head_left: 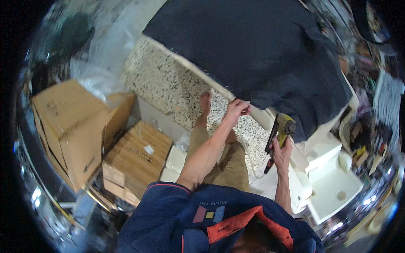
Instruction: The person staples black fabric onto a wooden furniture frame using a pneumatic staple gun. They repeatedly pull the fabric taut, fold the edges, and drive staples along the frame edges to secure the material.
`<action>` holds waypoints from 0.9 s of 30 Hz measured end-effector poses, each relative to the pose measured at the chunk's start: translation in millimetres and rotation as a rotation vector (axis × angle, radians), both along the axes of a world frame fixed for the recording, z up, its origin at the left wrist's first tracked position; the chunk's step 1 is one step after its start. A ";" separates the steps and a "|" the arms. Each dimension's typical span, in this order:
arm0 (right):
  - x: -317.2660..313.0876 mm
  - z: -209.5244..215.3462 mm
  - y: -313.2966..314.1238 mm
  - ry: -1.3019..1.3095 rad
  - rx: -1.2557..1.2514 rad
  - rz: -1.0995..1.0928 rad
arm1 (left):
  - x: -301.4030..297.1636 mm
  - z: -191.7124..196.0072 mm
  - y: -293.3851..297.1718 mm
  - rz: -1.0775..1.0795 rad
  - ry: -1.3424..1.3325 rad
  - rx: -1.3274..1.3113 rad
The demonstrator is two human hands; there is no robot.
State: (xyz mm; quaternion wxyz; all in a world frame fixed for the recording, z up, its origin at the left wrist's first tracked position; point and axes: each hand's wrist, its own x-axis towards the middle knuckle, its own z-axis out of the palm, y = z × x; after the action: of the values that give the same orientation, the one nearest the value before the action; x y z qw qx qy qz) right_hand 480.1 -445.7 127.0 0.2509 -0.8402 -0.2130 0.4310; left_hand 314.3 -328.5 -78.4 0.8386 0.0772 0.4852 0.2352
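The left hand (236, 108) reaches forward with its fingers curled closed, pinching the edge of a dark navy fabric (261, 46) against the pale rim of a frame (202, 71). The cloth is matte and heavy-looking, draped smooth across the top of the frame and hanging in a loose fold at the near right corner. A few small metal staples glint along the cream edge just beside the fabric's border.

The right hand (280, 154) is wrapped fully around the grip of a staple gun (280, 128), a chunky tool with a yellow-green body, black barrel and a red tip at its lower end. It is held upright, near the hanging fold of cloth but apart from the left hand.

Below lies a speckled terrazzo floor (168, 80), cream with dark flecks, where a bare foot (205, 103) stands. To the left are brown corrugated cardboard boxes (84, 130), closed, their contents hidden, with crumpled clear plastic sheeting (97, 63) behind them. At lower right sit glossy cream moulded plastic parts (337, 189), one shaped like a shallow tray with a round hole.
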 end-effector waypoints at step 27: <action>64.6 17.9 -152.3 0.646 0.379 -0.964 | -65.2 24.7 -40.2 -0.466 0.618 0.111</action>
State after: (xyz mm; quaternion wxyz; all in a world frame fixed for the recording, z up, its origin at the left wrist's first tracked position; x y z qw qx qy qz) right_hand 544.7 -598.1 145.0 0.6149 -0.6093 0.2053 0.4566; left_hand 249.1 -368.7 -53.7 0.6783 0.2980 0.6709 0.0299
